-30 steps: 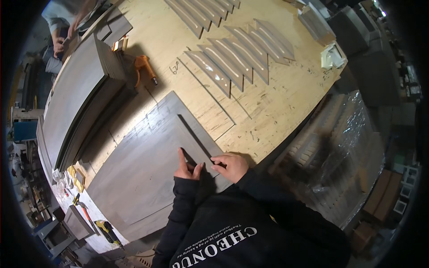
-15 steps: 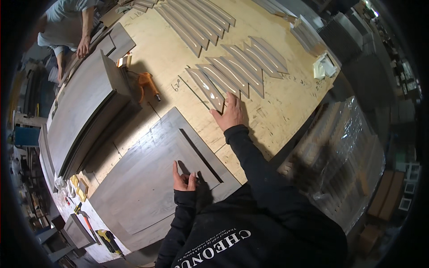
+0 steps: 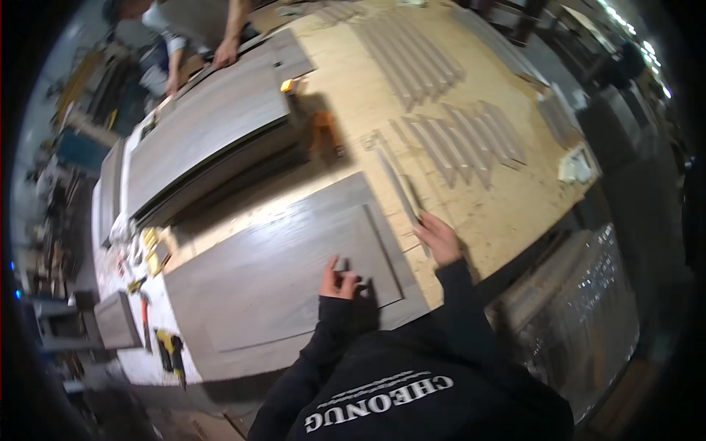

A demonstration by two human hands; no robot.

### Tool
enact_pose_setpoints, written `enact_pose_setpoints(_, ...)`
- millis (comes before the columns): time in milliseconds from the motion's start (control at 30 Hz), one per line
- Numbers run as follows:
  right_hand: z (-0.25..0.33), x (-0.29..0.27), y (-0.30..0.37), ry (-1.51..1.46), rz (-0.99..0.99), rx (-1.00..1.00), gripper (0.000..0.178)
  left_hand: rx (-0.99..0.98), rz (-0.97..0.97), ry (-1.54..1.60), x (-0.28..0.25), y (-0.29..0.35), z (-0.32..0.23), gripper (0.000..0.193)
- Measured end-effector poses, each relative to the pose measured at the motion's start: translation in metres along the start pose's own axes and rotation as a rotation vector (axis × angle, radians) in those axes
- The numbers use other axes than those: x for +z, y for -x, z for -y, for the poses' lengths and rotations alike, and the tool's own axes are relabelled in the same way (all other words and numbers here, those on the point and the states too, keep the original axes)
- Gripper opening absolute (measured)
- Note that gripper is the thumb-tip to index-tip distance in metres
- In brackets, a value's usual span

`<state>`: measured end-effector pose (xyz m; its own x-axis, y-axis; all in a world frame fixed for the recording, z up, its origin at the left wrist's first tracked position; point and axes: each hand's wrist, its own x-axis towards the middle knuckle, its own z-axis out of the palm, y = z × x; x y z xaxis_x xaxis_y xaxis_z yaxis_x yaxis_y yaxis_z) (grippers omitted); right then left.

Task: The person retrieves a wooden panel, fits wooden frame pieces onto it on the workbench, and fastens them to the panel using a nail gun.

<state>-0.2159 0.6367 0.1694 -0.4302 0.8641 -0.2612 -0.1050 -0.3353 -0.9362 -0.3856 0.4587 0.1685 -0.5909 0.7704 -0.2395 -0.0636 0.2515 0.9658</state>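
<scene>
My right hand (image 3: pixel 439 239) grips the near end of a narrow grey wooden trim strip (image 3: pixel 398 182), held tilted on edge above the table. My left hand (image 3: pixel 339 281) hovers over a large grey cabinet panel (image 3: pixel 272 264), thumb and forefinger apart, holding nothing. A long dark groove runs along the panel's right side, beside that hand. Farther off, several angled-end trim strips (image 3: pixel 450 151) lie in a row on the table. The picture is smeared by motion.
A stack of grey panels (image 3: pixel 213 140) stands at the left, with an orange tool (image 3: pixel 323 134) beside it. A hammer (image 3: pixel 146 323) and a yellow-black tool (image 3: pixel 170 351) lie near left. A co-worker's hand (image 3: pixel 226 53) works far left. Plastic-wrapped pieces (image 3: pixel 581 309) stand right, below the plywood tabletop (image 3: pixel 507 213).
My right hand has taken the nearest strip from the row, lifted and turned it, and drawn it closer. My left hand stays over the panel. The whole view has swung.
</scene>
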Motion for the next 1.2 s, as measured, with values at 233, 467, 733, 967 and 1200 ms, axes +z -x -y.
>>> enact_pose_setpoints(233,0.025,0.056,0.123,-0.511,0.353,0.411,0.05,0.661,-0.042,-0.705,-0.034,0.045,-0.065,0.065)
enact_pose_setpoints(467,0.027,0.1,0.14,-0.443,0.564,0.493,0.052,0.881,-0.132,-0.897,-0.124,0.038,-0.072,0.077)
enact_pose_setpoints(733,0.019,0.172,0.161,-0.093,0.445,0.391,0.067,0.063,0.125,0.388,-0.134,0.076,-0.042,0.055)
enact_pose_setpoints(967,0.004,0.251,0.167,0.717,0.483,-0.195,0.069,-0.099,-0.051,0.611,-0.195,0.092,-0.008,0.026)
enact_pose_setpoints(1200,-0.011,0.31,0.188,0.879,0.848,-0.32,0.066,-0.215,-0.482,0.694,-0.306,0.122,0.079,0.034)
